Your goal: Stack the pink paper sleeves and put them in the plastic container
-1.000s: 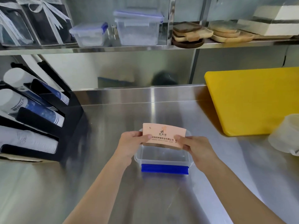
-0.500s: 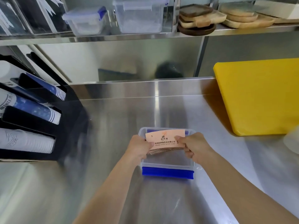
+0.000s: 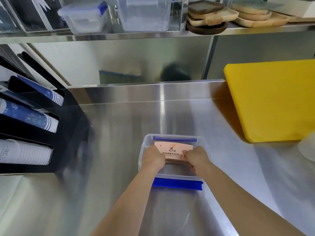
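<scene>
A stack of pink paper sleeves (image 3: 173, 150) with printed dark text lies flat inside the clear plastic container (image 3: 146, 139), which has blue clips at its far and near sides. My left hand (image 3: 152, 158) grips the stack's left end and my right hand (image 3: 197, 158) grips its right end. Both hands are down inside the container. The lower edges of the stack show between my hands; the container floor under it is hidden.
The container sits on a steel counter (image 3: 119, 150). A black rack of paper cups (image 3: 29, 126) stands at the left, a yellow cutting board (image 3: 272, 103) at the right. The shelf above holds clear lidded boxes (image 3: 83, 16) and wooden trays (image 3: 208, 16).
Both hands have lowered the stack from above the container's rim down into it, tilting it flatter. The camera has moved closer and looks further down.
</scene>
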The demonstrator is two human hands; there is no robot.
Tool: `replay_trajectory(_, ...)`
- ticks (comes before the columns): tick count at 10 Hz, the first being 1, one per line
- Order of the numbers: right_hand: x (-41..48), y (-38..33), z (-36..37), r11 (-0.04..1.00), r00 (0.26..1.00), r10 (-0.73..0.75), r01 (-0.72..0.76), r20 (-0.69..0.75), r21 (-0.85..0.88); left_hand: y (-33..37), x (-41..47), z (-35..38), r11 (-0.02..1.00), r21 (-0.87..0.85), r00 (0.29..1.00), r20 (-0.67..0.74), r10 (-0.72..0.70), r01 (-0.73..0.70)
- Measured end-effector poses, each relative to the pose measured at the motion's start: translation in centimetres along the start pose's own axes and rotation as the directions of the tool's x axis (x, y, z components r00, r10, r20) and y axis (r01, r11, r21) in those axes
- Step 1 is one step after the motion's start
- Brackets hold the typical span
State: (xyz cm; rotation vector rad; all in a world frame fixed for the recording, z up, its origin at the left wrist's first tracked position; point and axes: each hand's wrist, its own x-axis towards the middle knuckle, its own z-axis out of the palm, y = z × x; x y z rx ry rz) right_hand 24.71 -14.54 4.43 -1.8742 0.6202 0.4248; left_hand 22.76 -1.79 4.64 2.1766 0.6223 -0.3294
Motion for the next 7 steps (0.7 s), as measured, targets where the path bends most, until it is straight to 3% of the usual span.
replay_trajectory(2, 0.3, 0.4, 0.1, 0.941, 0.984, -0.166, 0.139, -0.061, -0.308, 0.2, 0.1, 0.0, 0.968, 0.229, 0.995, 0.035, 0.097, -0.102)
replay_trajectory(3, 0.4, 0.3, -0.1, 0.91, 0.968, -0.235, 0.188, -0.088, -0.37, -0.2, 0.2, 0.2, 0.934, 0.319, 0.985, 0.003, 0.171, -0.162)
replay_trajectory(7, -1.1, -1.2, -1.4, 0.947, 0.978, -0.206, 0.19, -0.038, -0.257, 1.0, -1.0, -1.4, 0.931, 0.338, 0.989, -0.005, 0.151, -0.14)
